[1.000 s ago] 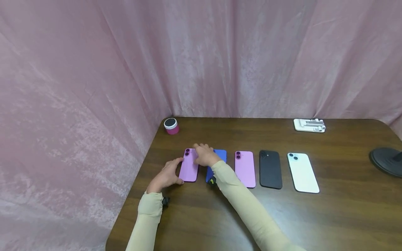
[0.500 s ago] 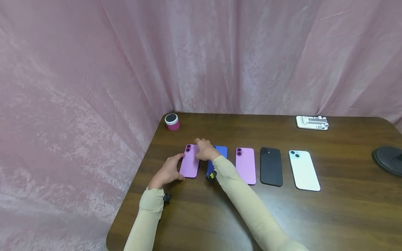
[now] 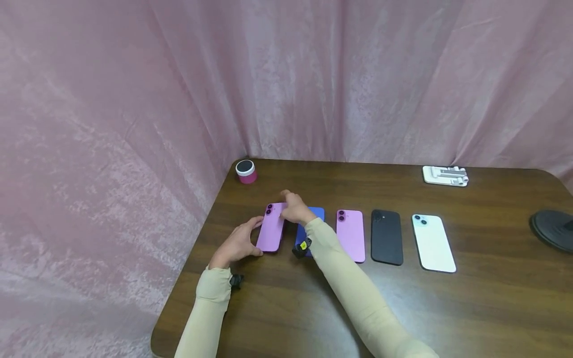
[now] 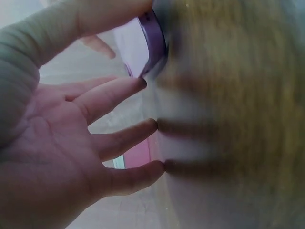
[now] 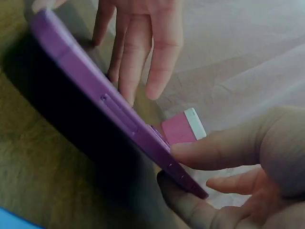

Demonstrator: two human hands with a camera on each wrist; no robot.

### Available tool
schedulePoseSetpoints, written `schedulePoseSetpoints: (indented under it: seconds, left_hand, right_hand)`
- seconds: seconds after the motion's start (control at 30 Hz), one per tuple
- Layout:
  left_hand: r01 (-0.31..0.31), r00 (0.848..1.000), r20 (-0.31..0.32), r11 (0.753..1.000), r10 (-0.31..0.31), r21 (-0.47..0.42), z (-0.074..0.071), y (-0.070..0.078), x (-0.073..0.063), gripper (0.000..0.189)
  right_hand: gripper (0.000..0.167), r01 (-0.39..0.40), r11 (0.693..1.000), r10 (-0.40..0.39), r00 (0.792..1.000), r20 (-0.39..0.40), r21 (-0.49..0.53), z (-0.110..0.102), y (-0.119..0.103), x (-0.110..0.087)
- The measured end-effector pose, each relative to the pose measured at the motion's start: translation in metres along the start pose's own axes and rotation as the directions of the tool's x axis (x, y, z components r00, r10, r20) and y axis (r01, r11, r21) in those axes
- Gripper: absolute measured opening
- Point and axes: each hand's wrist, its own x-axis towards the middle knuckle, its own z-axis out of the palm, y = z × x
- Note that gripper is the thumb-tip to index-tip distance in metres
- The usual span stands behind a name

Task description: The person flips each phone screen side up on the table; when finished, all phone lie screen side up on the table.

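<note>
The leftmost purple phone (image 3: 270, 227) lies camera side up, tilted, with its right side raised off the table. At its upper right corner my right hand (image 3: 296, 210) pinches it, thumb on the back and a finger beneath, as the right wrist view shows along the phone's side (image 5: 114, 107). My left hand (image 3: 239, 243) spans the left side, fingers spread and mostly straight. In the left wrist view the thumb touches the phone's end (image 4: 155, 40), the index fingertip is at its corner, and the other fingertips meet the table. My right forearm partly covers a blue phone (image 3: 317, 213).
To the right, another purple phone (image 3: 350, 236), a black phone (image 3: 387, 237) and a white phone (image 3: 433, 243) lie in a row. A pink jar (image 3: 247, 176) stands back left, a folded white stand (image 3: 445, 176) back right. A black round base (image 3: 550, 229) is far right.
My right hand has raised the right side of the leftmost purple phone, tilting it. The left hand keeps its place at the left side. The view has shifted slightly.
</note>
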Motion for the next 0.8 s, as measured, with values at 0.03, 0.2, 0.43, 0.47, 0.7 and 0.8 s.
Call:
schedulePoseSetpoints:
  seconds: [0.03,0.2,0.43,0.47,0.7,0.8]
  left_hand:
    - [-0.002,1.000,0.005,1.000,0.002,-0.009,0.000,0.000,0.000,0.098]
    - [0.013,1.000,0.022,0.999,-0.012,-0.044,-0.001,0.001,0.000,0.100]
    - [0.000,0.999,0.039,1.000,0.001,-0.018,-0.002,0.009,-0.002,0.098]
    - [0.000,0.999,0.041,1.000,0.000,-0.020,-0.003,0.012,-0.003,0.099]
    - [-0.002,1.000,0.022,1.000,0.001,0.021,0.002,0.036,-0.008,0.098]
    - [0.002,1.000,0.009,0.998,-0.002,0.058,0.006,0.037,-0.006,0.096]
  right_hand:
    - [0.071,0.003,1.000,-0.003,1.000,-0.015,0.013,0.000,0.000,0.000]
    - [0.064,0.001,0.996,0.005,0.997,-0.071,0.091,-0.001,0.000,-0.002]
    - [0.053,-0.102,0.986,0.123,0.978,-0.168,0.130,0.002,-0.001,-0.003]
    - [0.052,-0.114,0.984,0.138,0.975,-0.177,0.138,0.002,-0.001,-0.004]
    - [0.048,-0.137,0.979,0.167,0.962,-0.215,0.149,0.004,-0.002,-0.005]
    - [0.047,-0.142,0.980,0.171,0.960,-0.221,0.140,0.005,-0.002,-0.005]
